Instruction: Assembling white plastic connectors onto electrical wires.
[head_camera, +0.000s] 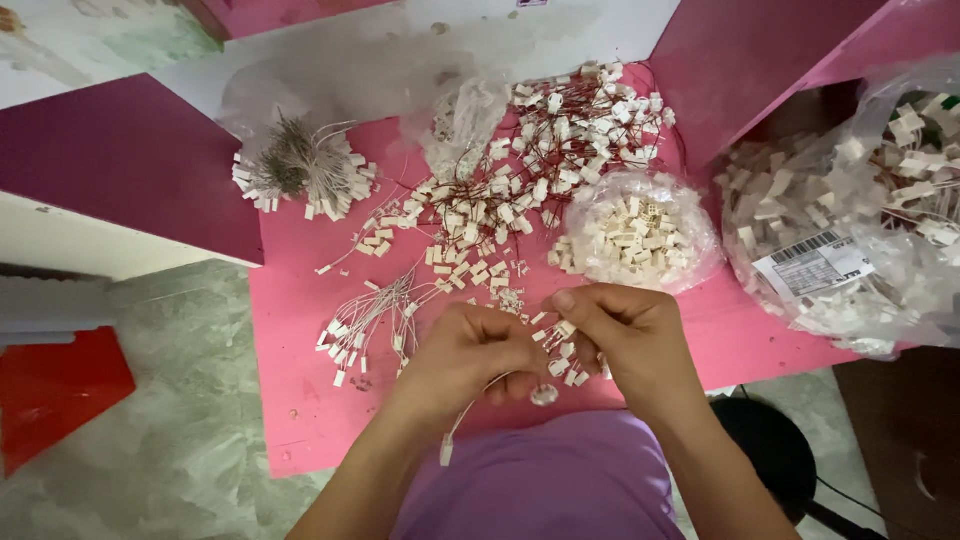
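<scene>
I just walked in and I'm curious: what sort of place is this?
Probably a small workshop or home bench for assembling wire connectors by hand. A pink table holds piles of red wires, and clear bags of white plastic plugs; both hands pinch one wire.

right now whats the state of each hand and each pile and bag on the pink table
left hand: shut on white wire
right hand: pinching small white connector
clear bag of connectors: open, lying flat
red-wired pile: loose, tangled
white-wired bundle: bunched together
big bag: full, on its side
</scene>
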